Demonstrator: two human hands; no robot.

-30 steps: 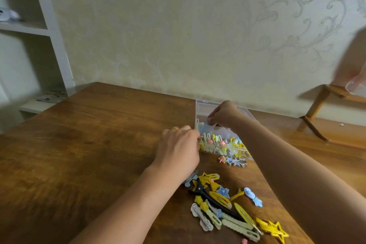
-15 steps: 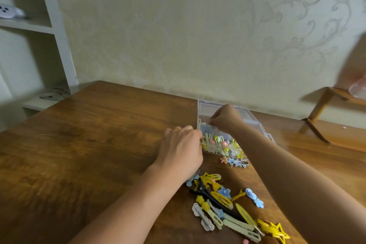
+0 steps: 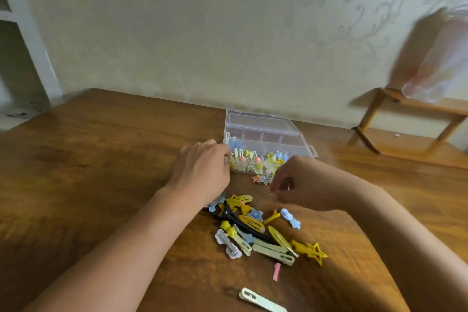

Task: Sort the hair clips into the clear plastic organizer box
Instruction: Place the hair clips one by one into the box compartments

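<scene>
Wooden table (image 3: pixel 83 164), patterned wall (image 3: pixel 228 33), wooden rack (image 3: pixel 405 129), white shelf (image 3: pixel 27 40).

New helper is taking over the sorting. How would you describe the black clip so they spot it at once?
Start at the clear box at the table's far edge, then come toward the viewer to the loose pile of clips between the forearms. The black clip is the long one lying diagonally through that pile; it is the only dark piece among yellow, blue and pale ones.
</scene>
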